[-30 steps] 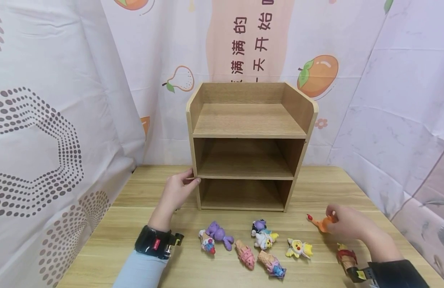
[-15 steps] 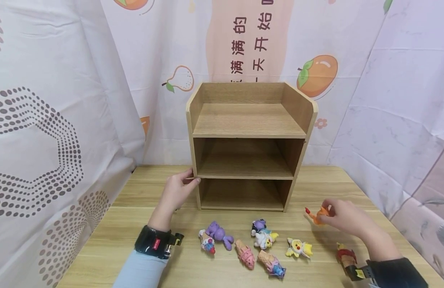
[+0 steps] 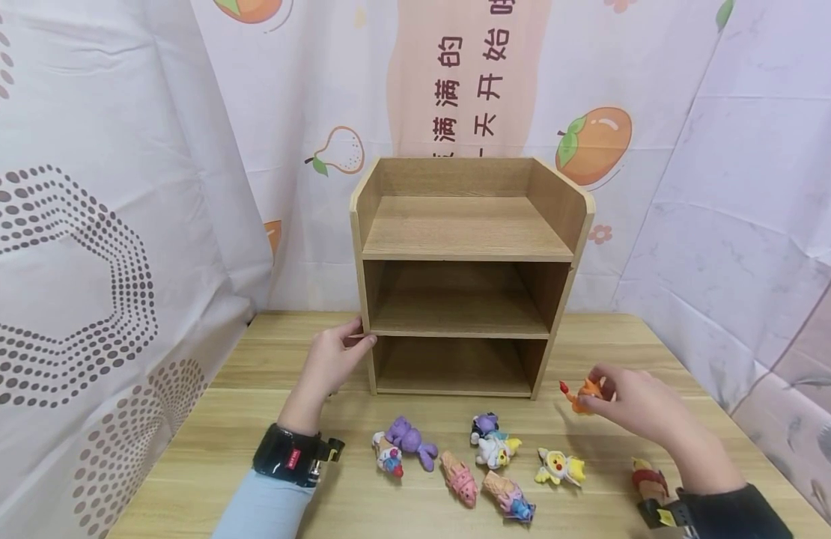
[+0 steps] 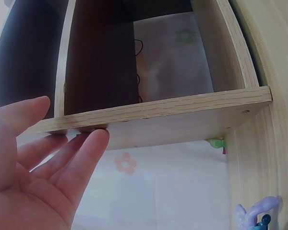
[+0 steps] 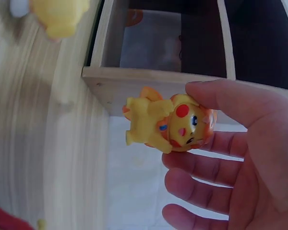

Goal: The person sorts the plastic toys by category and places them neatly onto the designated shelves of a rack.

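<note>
A small orange-and-yellow toy lion (image 3: 586, 392) with a red-tipped tail hangs just above the table, right of the wooden shelf unit (image 3: 466, 256). My right hand (image 3: 641, 400) pinches it by the head between thumb and fingers. In the right wrist view the toy lion (image 5: 149, 120) lies sideways, yellow belly and face showing, its other fingers loosely bent below. At the shelf unit's left side, my left hand (image 3: 331, 363) touches the side panel. In the left wrist view the fingertips (image 4: 100, 136) rest on the panel's outer face, thumb near its front edge.
On the table (image 3: 287, 419) lie a purple rabbit toy (image 3: 412, 442), ice-cream-cone figures including a pink one (image 3: 459, 479), a white-and-yellow figure (image 3: 496, 451) and a yellow-and-white figure (image 3: 560, 467). Another cone figure (image 3: 650, 483) lies by the right wrist. Curtains (image 3: 308, 254) hang behind.
My right hand has lifted the toy lion and carried it a little left, toward the shelf unit. The left hand stays at the side panel.
</note>
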Tool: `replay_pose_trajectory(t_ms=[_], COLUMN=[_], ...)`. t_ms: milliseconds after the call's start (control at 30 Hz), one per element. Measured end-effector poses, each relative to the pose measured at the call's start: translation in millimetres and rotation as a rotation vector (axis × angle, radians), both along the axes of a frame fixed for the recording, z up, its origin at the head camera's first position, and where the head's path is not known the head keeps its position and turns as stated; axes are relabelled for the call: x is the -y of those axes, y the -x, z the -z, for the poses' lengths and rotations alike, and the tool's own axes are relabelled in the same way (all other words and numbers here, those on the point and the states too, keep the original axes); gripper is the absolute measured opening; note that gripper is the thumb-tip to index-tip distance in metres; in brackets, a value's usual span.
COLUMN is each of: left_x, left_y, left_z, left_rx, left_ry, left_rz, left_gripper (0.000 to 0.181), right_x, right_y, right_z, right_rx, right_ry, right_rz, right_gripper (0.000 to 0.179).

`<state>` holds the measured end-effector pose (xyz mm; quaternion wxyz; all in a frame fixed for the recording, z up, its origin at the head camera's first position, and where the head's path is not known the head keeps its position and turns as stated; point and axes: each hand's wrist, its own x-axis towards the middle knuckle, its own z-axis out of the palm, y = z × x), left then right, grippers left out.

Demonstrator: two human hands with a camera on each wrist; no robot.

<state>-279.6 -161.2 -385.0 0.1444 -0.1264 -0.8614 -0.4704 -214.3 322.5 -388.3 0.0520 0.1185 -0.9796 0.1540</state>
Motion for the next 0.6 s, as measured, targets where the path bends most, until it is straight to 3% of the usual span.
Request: replay_pose_trajectory(t_ms=[600], left_x=[-0.9], left_y=[-1.7], left_z=[-1.3], left_rx=[0.022], left_ry=[0.005], left_rz=[-0.008], left_gripper=[0.056], right_x=[33], right_y=[-2.6], right_z=[-16.6], right_rx=[-0.093], right_ry=[0.069], right_rz=[-0.032], right_gripper=[0.032])
